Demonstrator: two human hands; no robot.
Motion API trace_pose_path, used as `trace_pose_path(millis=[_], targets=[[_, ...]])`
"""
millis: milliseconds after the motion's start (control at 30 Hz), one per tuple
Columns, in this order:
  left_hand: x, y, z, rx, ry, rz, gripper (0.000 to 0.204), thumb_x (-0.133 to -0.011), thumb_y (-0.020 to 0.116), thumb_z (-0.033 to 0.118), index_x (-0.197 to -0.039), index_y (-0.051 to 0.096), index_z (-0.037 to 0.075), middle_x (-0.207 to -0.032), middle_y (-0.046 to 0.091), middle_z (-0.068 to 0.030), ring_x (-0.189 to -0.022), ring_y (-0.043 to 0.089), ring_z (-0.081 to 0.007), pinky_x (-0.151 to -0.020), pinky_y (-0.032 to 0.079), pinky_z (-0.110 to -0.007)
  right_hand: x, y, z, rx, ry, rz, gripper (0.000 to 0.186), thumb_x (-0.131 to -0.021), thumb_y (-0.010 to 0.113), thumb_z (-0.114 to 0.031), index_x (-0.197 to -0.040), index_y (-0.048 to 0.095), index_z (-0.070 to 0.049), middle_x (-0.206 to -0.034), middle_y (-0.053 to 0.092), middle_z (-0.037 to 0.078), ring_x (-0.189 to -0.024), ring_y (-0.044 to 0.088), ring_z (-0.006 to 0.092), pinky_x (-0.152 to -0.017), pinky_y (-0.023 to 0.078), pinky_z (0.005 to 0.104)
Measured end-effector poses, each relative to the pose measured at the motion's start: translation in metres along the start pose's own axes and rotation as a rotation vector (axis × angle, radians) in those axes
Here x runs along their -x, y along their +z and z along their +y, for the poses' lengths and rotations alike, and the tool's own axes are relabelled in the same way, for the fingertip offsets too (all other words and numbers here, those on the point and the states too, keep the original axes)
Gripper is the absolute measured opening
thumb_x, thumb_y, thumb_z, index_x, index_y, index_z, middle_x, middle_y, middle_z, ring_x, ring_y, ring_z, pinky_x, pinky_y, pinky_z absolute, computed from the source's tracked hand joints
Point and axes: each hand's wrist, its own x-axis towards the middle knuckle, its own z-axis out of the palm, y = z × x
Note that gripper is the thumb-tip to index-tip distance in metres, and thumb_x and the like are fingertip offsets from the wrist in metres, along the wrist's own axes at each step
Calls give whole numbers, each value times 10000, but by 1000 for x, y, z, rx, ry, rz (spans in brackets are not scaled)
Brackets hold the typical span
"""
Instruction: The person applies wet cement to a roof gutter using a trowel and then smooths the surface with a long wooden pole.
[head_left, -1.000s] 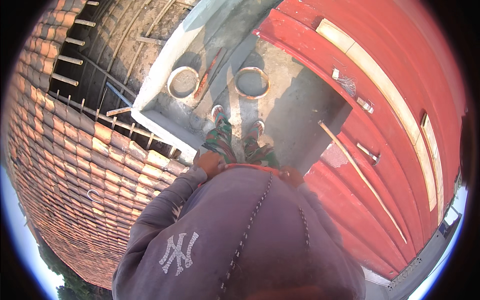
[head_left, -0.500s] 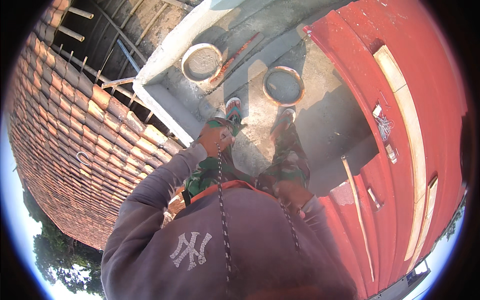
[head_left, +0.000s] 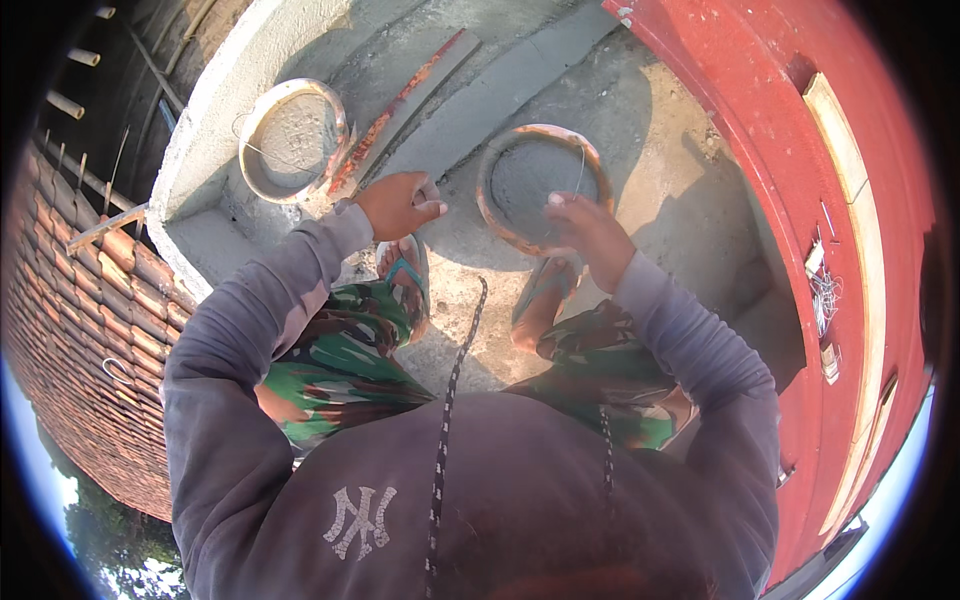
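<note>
A round bucket (head_left: 484,200) with a pale, orange-stained rim stands just ahead of my feet, holding wet grey mortar (head_left: 525,185). My right hand (head_left: 595,240) reaches over its right side, fingers closed where the thin wire handle (head_left: 582,170) meets them. To the left of that bucket, my left hand (head_left: 400,207) hovers with half-curled fingers, the thumb apart, and nothing visible in it. A second bucket (head_left: 262,120) with rough grey mix stands farther left, its wire handle lying across the contents. I am bent forward over both.
A long bar (head_left: 400,105) with worn red paint lies beside the left bucket. A low cement wall (head_left: 215,95) borders the left, with a tiled roof (head_left: 90,330) beyond. Red metal roofing (head_left: 740,80) rises at right, carrying a plank (head_left: 850,150) and tangled wire (head_left: 824,295).
Both hands have moved forward from near my body toward the buckets, and I have bent lower. My left hand has left the hood cord's end. The right bucket's handle now shows at my right hand.
</note>
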Motion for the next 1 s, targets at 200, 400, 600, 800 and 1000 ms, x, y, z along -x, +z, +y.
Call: trace_pose_path(millis=[200,400,600,800,1000], targets=[[-71,9,-6,-44,38,31,656,-977,666,458,-1358,552,-64,-1311,639,-256,-1242,622,-361,-1051,483,-421,-24,25,7,-70,-12,-89,320,-972,665,-357,-971,625,-40,-829,611,56,-812,615,189,-795,502,337],[-102,18,2,75,8,60,706,-1000,638,427,-1457,470,-83,-1411,584,-280,-1313,586,-338,-1101,454,-397,-7,42,-3,321,-46,66,367,-936,702,-357,-919,629,3,-793,594,41,-686,555,166,-659,469,330],[-89,34,-21,145,62,35,625,-998,628,378,-1411,530,-81,-1387,609,-264,-1301,596,-324,-1092,461,-393,10,16,-16,1057,-269,-2,414,-905,715,-331,-776,651,57,-636,574,126,-613,549,195,-607,464,389],[-73,18,-12,-69,-1,-72,496,-999,615,339,-1308,638,-49,-1279,682,-227,-1214,645,-328,-1053,482,-388,-1,-3,-24,1164,-293,-24,458,-920,675,-342,-740,633,77,-582,487,202,-555,507,246,-602,443,434],[-56,-16,-19,-240,-1,-39,425,-1012,583,384,-1059,729,-12,-1000,740,-193,-939,693,-292,-898,518,-436,1,-11,-33,1074,-340,-28,432,-955,650,-283,-711,573,65,-581,450,111,-575,432,155,-570,393,401]])
